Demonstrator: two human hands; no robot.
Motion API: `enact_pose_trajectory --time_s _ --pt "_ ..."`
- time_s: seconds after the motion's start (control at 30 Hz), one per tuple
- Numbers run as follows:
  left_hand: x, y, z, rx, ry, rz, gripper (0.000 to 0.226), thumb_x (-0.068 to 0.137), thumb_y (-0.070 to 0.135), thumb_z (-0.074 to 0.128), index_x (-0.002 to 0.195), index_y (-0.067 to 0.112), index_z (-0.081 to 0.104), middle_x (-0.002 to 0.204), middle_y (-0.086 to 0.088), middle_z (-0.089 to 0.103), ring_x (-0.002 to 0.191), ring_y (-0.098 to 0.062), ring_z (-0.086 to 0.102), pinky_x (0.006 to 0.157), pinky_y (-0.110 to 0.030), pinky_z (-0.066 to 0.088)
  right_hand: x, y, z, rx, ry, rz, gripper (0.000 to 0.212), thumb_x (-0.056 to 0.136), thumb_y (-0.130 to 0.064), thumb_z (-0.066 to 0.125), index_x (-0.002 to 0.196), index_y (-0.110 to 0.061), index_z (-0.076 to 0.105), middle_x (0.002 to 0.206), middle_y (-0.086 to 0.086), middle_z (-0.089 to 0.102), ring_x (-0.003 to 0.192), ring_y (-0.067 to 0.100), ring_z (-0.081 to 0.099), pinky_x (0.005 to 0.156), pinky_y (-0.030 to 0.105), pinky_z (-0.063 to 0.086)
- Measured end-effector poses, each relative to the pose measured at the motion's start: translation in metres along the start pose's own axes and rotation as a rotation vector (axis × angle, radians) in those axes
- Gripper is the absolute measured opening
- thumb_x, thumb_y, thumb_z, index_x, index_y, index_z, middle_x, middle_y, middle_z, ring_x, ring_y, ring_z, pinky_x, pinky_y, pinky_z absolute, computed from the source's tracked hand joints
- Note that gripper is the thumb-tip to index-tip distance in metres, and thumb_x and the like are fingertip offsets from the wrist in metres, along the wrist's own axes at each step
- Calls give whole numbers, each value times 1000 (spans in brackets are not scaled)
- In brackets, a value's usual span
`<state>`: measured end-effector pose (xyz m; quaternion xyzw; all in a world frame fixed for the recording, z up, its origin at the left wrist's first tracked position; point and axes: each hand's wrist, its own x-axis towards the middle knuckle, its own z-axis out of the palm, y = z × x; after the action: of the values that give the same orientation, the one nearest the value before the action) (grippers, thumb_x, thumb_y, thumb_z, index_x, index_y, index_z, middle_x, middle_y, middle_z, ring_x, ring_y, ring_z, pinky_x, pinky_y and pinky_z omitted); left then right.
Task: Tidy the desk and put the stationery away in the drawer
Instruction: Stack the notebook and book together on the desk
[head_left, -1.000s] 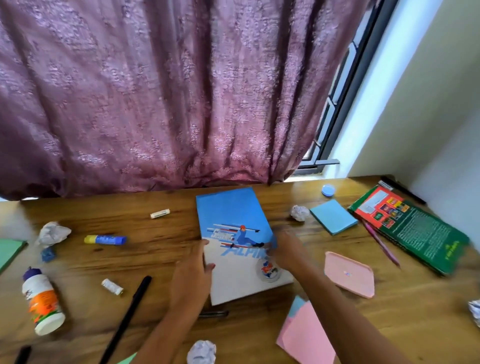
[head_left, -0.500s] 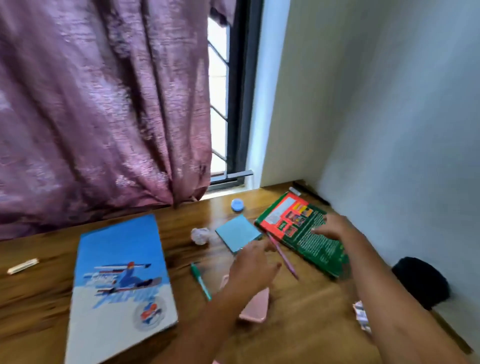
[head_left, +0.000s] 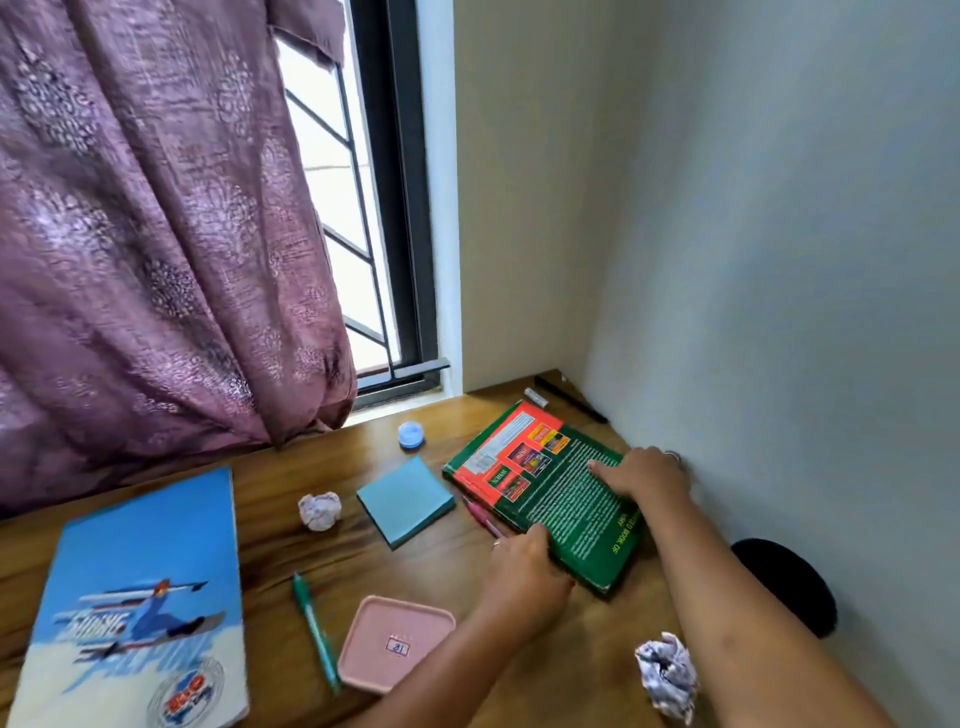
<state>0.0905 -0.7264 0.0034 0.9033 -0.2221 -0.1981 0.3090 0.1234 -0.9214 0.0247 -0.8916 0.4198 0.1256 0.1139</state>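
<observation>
Book (head_left: 563, 501), one, green, left hand (head_left: 524, 571) gripping, right hand (head_left: 641, 474) pressing

A green hardback book (head_left: 558, 499) with a red panel on its cover was laid flat, gripped at its 7 o'clock edge by the left hand (head_left: 524, 566) and pressed at 2 o'clock by the flat right hand (head_left: 644, 473). A pink pen (head_left: 480, 517) was laid just beside its 9 o'clock edge, with a square blue sticky-note pad (head_left: 405, 501) just beyond. A teal plastic pen (head_left: 314, 631) was placed at 8 o'clock, well apart.
</observation>
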Motion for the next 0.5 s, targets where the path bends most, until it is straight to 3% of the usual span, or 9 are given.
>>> enact_pose_trajectory --time_s 0.13,0.23,0.37,0.43,0.5 --pt "1 1 3 -101 -9 -24 29 86 26 63 114 25 52 120 4 55 104 -10 48 85 -21 43 3 -1 3 -5 75 21 81 84 -73 39 134 -9 49 134 12 52 126 28 46 91 35 46" --pt "2 -1 -1 -160 -14 -69 30 84 23 66 110 25 52 116 5 55 100 -9 51 81 -20 47 5 -2 7 -21 40 36 82 85 -73 35 136 -10 48 133 12 50 126 27 43 91 36 45" --pt "3 -8 -9 -235 6 -100 30 84 21 68 106 25 49 100 10 49 86 -3 49 60 -12 40 2 -2 0 -18 -69 113 87 84 -77 28 144 -14 38 143 14 41 132 29 38 102 39 38" --pt "4 -13 -14 -252 19 -109 33 83 23 70 109 24 49 100 9 49 89 -6 52 57 -12 41 47 12 16 87 -201 91 101 73 -89 25 146 -20 34 148 15 37 134 33 38 109 46 32" --pt "6 -18 -18 -276 24 -123 36 81 24 72 111 22 50 100 7 51 89 -8 53 57 -12 41 95 27 42 172 -380 5 124 49 -103 25 146 -26 33 146 13 40 130 34 43 111 51 32"
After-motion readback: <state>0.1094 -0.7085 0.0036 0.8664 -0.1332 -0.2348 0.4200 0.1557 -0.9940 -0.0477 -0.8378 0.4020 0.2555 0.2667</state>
